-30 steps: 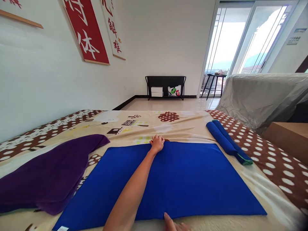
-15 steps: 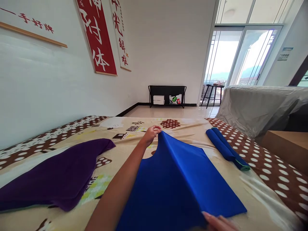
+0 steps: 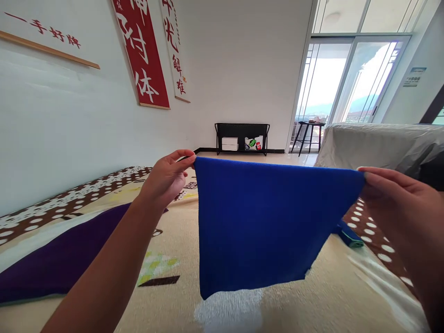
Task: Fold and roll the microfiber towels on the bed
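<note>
A blue cloth (image 3: 274, 222) hangs stretched between my two hands, its top edge nearly level and raised above the bed. My left hand (image 3: 169, 175) pinches the top left corner between thumb and fingers. At the top right corner, my right hand (image 3: 402, 189) grips the cloth in the same way. A purple cloth (image 3: 65, 249) lies spread on the bed at the left, partly behind my left forearm. Beyond the right side of the blue cloth, a rolled dark blue cloth (image 3: 350, 236) with a green edge shows only its near end.
A patterned blanket (image 3: 166, 305) with brown, white-dotted borders covers the bed. Past it stands a black rack (image 3: 242, 138) against the wall. A plastic-covered piece of furniture (image 3: 381, 143) is at the right, and a black stool (image 3: 307, 134) stands by the glass door.
The blue cloth has been lifted off the bed and now hangs upright. My left hand has moved left and up; my right hand has come up and right with the other corner.
</note>
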Demonstrator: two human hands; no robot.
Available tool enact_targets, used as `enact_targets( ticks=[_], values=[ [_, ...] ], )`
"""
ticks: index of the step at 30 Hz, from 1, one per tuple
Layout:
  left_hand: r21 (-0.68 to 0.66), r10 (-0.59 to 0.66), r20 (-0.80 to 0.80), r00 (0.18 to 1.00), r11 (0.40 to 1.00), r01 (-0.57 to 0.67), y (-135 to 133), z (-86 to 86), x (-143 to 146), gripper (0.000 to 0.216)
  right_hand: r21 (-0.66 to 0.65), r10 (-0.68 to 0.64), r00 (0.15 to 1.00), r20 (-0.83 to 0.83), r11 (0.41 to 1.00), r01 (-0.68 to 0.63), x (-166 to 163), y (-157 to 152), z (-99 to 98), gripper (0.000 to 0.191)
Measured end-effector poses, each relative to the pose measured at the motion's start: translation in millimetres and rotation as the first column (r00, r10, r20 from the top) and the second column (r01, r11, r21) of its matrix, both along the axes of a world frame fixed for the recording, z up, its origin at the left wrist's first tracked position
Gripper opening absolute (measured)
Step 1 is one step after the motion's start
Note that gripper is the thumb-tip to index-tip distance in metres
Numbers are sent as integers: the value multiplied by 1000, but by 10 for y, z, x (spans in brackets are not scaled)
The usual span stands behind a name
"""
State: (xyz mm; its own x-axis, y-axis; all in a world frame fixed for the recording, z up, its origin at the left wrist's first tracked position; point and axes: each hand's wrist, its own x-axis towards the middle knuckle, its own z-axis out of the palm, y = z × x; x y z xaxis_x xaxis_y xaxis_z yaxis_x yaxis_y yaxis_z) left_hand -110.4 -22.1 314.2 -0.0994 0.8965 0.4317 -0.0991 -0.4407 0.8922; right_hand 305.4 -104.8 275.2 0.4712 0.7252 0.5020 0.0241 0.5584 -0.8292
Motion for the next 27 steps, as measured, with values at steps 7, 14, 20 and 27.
enact_targets(
  ticks=[7,14,20,27],
  values=[
    [-8,123,22,992,992,-123,56,32,-131,42,-98,208,978,-10,973,-208,39,623,84,52],
    [-42,190,42,981,981,-188,624,-275,-172,42,-150,327,944,-39,932,-329,-178,1411,-56,43],
    [156,183,98,978,968,-197,554,-69,-154,35,-12,263,964,-26,965,-263,-292,1302,215,51],
    [-50,310,-334,890,937,-346,-644,-910,-336,28,-186,65,968,241,982,-20,109,384,-799,40]
  ],
)
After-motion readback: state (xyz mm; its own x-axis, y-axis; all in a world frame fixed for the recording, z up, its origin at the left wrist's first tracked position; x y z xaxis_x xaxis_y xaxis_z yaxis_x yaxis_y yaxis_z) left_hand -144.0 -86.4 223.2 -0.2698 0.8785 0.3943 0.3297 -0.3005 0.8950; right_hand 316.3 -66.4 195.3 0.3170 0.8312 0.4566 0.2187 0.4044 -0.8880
